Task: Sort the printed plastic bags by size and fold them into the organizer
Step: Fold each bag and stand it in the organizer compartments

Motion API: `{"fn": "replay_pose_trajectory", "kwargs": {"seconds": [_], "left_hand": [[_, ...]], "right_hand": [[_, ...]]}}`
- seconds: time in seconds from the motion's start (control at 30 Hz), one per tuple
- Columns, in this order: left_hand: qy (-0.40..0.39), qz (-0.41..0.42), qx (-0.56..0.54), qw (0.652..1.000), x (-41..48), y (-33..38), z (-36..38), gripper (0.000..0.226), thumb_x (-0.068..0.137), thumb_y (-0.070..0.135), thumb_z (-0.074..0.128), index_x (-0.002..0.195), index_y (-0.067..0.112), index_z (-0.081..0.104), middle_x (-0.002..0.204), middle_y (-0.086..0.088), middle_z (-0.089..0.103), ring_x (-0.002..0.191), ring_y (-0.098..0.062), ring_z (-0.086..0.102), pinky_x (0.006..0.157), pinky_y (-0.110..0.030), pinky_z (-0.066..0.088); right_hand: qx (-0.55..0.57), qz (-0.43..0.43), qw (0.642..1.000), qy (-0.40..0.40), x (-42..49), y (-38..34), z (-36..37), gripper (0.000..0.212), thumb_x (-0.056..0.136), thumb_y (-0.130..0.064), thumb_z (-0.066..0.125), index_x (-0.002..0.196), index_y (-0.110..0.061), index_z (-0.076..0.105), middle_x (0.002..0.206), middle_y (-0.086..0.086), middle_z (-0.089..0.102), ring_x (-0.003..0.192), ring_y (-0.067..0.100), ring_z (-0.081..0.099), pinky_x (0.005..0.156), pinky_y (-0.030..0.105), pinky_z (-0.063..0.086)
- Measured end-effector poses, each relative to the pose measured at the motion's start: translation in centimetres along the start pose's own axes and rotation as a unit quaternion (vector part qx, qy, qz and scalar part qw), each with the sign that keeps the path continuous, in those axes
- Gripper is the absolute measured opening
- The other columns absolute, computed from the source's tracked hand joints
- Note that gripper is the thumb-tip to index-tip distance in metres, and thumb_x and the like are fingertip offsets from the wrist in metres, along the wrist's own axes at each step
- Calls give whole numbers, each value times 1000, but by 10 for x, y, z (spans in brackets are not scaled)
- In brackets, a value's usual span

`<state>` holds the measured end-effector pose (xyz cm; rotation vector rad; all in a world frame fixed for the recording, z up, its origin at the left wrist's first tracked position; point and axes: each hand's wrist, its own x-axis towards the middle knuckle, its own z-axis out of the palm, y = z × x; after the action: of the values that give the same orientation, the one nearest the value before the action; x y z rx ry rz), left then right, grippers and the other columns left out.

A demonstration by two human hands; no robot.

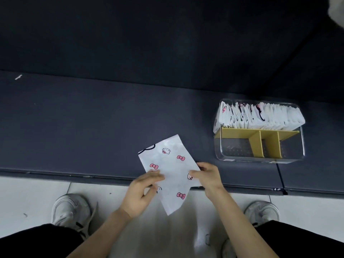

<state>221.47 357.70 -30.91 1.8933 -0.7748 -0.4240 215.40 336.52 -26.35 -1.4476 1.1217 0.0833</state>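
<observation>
A white plastic bag (172, 164) printed with pink bows and cat faces lies flat and tilted over the front edge of the dark surface, folded into a long strip. My left hand (142, 192) pinches its left edge near the middle. My right hand (206, 175) pinches the right edge opposite. The bag's lower end hangs past the edge above the floor. To the right stands a clear organizer (260, 157) with yellow dividers (256, 140); its back row is packed with several folded printed bags (260, 116), and the front compartments hold nothing.
The dark grey padded surface (93, 127) stretches left and back. Its front edge runs just beyond my hands. Below are pale floor tiles (28, 192), my two white sneakers (71, 209) and my dark trouser legs. A thin black cord (280, 177) runs down from the organizer.
</observation>
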Motion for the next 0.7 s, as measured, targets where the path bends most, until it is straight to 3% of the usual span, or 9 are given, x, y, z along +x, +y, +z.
{"fn": "replay_pose_trajectory", "kwargs": {"seconds": [0.1,0.23,0.33,0.4,0.47,0.57,0.63,0.7], "left_hand": [[-80,23,35,996,-7,-7,0,61,69,12,40,125,17,60,132,11,56,135,-1,36,114,-18,19],[-107,35,91,990,-2,-7,2,70,67,15,55,134,35,49,137,20,39,132,20,20,111,-8,11],[-84,-14,38,996,-1,-8,8,61,74,44,63,131,55,45,131,25,51,126,11,39,105,-9,28],[-33,-86,-38,995,5,-3,11,46,77,55,60,121,44,60,108,24,64,104,5,55,94,-9,36],[23,-168,-108,980,12,7,12,43,83,64,55,93,25,71,82,18,60,82,1,52,80,-15,39],[76,-237,-150,957,19,17,13,35,94,47,50,79,19,65,68,17,54,73,-6,49,70,-17,38],[89,-263,-155,948,22,18,15,24,96,43,48,99,28,67,84,17,65,86,-9,58,82,-18,42],[97,-276,-143,945,24,14,16,37,95,44,47,130,33,55,102,18,65,99,-4,60,97,-22,42]], "right_hand": [[38,54,997,-31,-5,-2,-5,20,75,14,63,76,-6,66,65,7,64,50,17,56,49,22,45],[112,153,980,-58,-6,-7,-8,19,81,18,55,78,0,62,64,9,55,38,13,43,35,18,35],[232,227,945,-41,-7,-14,-10,27,87,17,46,70,0,56,54,6,52,29,7,44,31,13,35],[296,243,923,-27,-8,-18,-12,28,90,13,45,68,-1,53,41,4,51,28,7,45,30,13,37],[293,223,929,-29,-10,-20,-13,20,93,1,52,74,-2,56,44,6,54,33,10,50,32,15,40],[125,116,985,-3,-6,-17,-15,28,96,-39,50,89,-14,60,71,7,63,56,16,56,42,23,44],[37,9,999,8,-6,-14,-13,37,96,-51,41,93,-21,63,86,-3,66,73,12,57,60,23,44],[22,-63,998,-22,-7,-11,-10,30,96,-47,44,92,-27,67,92,-14,68,85,2,60,69,19,43]]}}
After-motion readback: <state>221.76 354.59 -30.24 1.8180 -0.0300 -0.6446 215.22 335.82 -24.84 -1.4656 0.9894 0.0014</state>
